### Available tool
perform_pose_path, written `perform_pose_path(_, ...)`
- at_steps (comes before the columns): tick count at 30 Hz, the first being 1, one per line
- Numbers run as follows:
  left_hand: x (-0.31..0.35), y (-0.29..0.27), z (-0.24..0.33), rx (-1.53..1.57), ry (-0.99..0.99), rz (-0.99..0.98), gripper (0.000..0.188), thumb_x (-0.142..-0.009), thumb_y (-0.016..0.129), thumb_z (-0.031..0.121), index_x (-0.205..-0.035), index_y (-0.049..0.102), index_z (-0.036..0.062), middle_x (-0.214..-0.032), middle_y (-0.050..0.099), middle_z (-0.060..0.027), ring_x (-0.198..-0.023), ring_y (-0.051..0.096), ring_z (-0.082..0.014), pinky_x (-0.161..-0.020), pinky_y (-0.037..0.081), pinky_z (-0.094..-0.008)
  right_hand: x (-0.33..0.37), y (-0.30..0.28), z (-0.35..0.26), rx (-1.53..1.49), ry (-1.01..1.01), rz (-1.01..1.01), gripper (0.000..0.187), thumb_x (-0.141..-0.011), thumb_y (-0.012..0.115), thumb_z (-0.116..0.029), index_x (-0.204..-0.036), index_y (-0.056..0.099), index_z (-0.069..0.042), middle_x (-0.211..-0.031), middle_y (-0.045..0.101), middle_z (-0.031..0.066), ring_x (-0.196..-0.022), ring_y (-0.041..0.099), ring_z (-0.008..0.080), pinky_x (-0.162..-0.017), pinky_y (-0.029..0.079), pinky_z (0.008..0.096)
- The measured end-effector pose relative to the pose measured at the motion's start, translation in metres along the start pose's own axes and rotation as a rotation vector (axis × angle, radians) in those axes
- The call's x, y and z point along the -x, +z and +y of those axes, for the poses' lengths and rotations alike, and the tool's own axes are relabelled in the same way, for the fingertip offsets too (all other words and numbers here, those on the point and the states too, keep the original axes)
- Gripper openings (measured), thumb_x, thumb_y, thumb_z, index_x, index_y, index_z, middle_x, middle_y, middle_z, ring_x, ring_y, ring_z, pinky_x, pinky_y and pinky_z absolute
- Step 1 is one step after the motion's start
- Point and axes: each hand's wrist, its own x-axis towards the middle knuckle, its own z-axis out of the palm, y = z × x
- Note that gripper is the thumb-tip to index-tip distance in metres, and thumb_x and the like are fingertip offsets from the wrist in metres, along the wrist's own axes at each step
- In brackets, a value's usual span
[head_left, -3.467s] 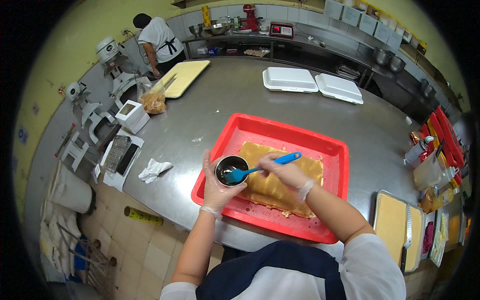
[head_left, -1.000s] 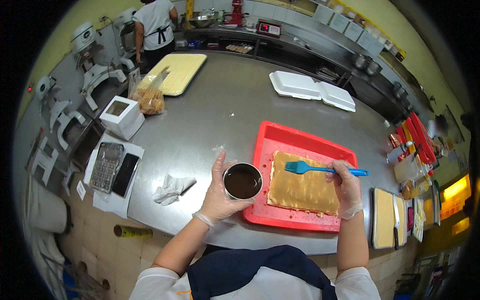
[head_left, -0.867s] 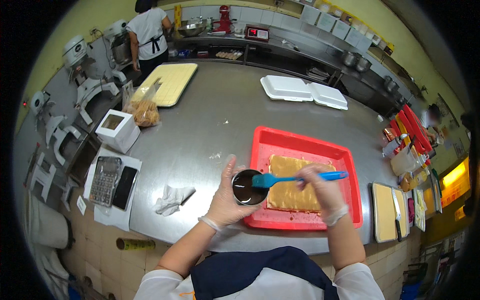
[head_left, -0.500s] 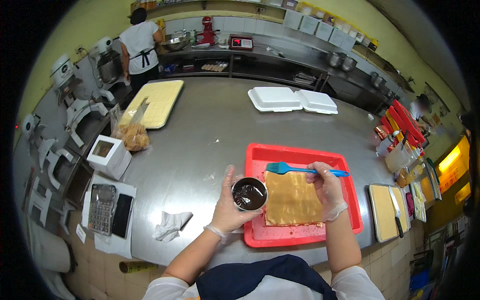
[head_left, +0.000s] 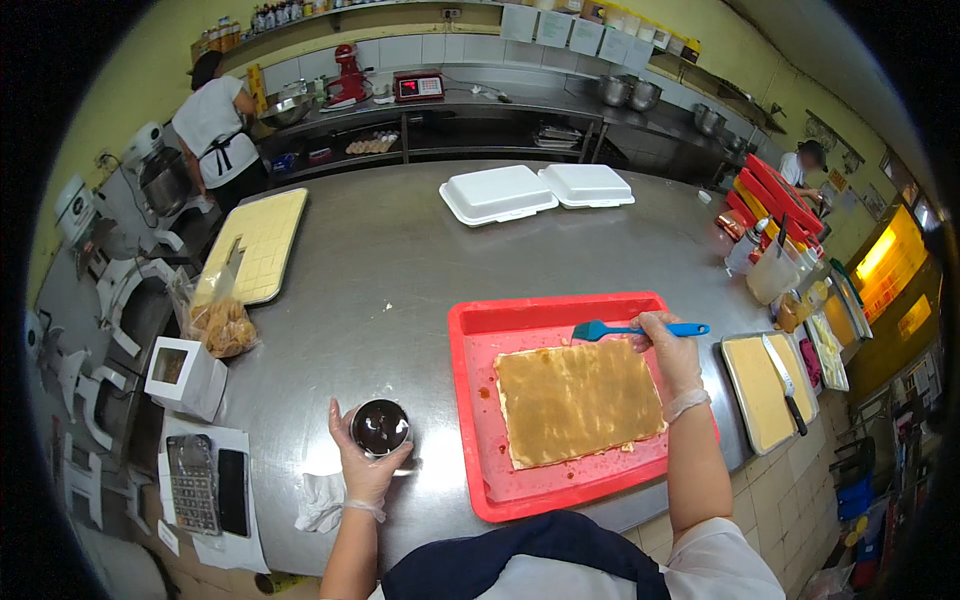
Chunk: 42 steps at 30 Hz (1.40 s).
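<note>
My gloved left hand (head_left: pixel 366 470) is wrapped round a cup of dark brown liquid (head_left: pixel 380 428), left of the red tray (head_left: pixel 464 400). A rectangular sheet of cake (head_left: pixel 580 405) with a brown, patchily coated top lies in that tray, with crumbs and drips around it. My gloved right hand (head_left: pixel 668 352) grips a blue pastry brush (head_left: pixel 690 329) by its handle, above the cake's far right corner. The brush's teal bristles point left, over the tray's bare far part and apart from the cake.
White foam boxes (head_left: pixel 500 194) stand at the table's far side. Left are a tray of yellow cake (head_left: pixel 250 240), bagged food (head_left: pixel 222 325), a white box (head_left: pixel 186 376), a calculator (head_left: pixel 193 482) and a crumpled cloth (head_left: pixel 320 502). A knife (head_left: pixel 778 367) lies on the right-hand cake tray (head_left: pixel 750 400).
My left hand has carried the cup left, away from the tray's edge. My right hand still holds the brush over the tray's far right. The whole view has shifted.
</note>
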Motion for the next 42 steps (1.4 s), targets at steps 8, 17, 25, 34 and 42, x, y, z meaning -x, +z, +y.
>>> perform_pose_path(8, 0.014, 0.009, -0.011, -0.014, -0.039, -0.022, 0.121, -0.056, 0.085, 0.006, -0.147, 0.006, 0.0106, -0.126, 0.043, -0.0152, -0.113, 0.052, -0.0273, -0.099, 0.042, -0.0360, -0.010, -0.007, 0.030, 0.040, 0.032, -0.035, 0.016, -0.085, 0.062, -0.015, -0.081, 0.065, 0.001, -0.073, 0.064, 0.0059, -0.064, 0.058, 0.0126, -0.061, 0.047, 0.0261)
perform_pose_path(17, 0.024, 0.015, -0.019, -0.139, -0.004, -0.028, 0.118, -0.056, 0.085, 0.009, -0.147, 0.010, 0.0084, -0.127, 0.042, -0.0155, -0.118, 0.047, -0.0286, -0.103, 0.037, -0.0372, -0.030, 0.001, 0.087, 0.093, 0.153, -0.049, 0.017, -0.080, 0.062, -0.014, -0.076, 0.065, 0.002, -0.067, 0.063, 0.0082, -0.056, 0.059, 0.0146, -0.053, 0.048, 0.0282)
perform_pose_path(25, 0.023, 0.018, -0.030, -0.181, 0.013, -0.011, 0.117, -0.057, 0.085, 0.011, -0.147, 0.011, 0.0067, -0.131, 0.040, -0.0178, -0.121, 0.045, -0.0300, -0.105, 0.035, -0.0372, -0.021, -0.026, 0.084, 0.131, 0.237, -0.106, 0.018, -0.081, 0.064, -0.017, -0.078, 0.066, 0.000, -0.069, 0.064, 0.0072, -0.057, 0.059, 0.0138, -0.053, 0.048, 0.0280)
perform_pose_path(34, 0.015, 0.022, -0.046, 0.050, -0.063, -0.059, 0.116, -0.056, 0.083, 0.012, -0.148, 0.013, 0.0066, -0.139, 0.033, -0.0184, -0.125, 0.040, -0.0311, -0.108, 0.030, -0.0429, -0.010, -0.011, 0.052, 0.133, 0.286, -0.102, 0.022, -0.081, 0.067, -0.030, -0.077, 0.066, -0.008, -0.072, 0.063, 0.0040, -0.067, 0.059, 0.0131, -0.063, 0.047, 0.0293)
perform_pose_path(42, 0.005, 0.019, -0.043, -0.009, 0.020, 0.006, 0.110, -0.059, 0.078, 0.008, -0.150, 0.016, 0.0137, -0.143, 0.030, -0.0201, -0.127, 0.038, -0.0331, -0.108, 0.032, -0.0407, -0.011, 0.013, 0.034, 0.065, 0.209, -0.243, 0.021, -0.080, 0.065, -0.023, -0.073, 0.065, -0.004, -0.068, 0.064, 0.0071, -0.062, 0.062, 0.0147, -0.058, 0.051, 0.0293)
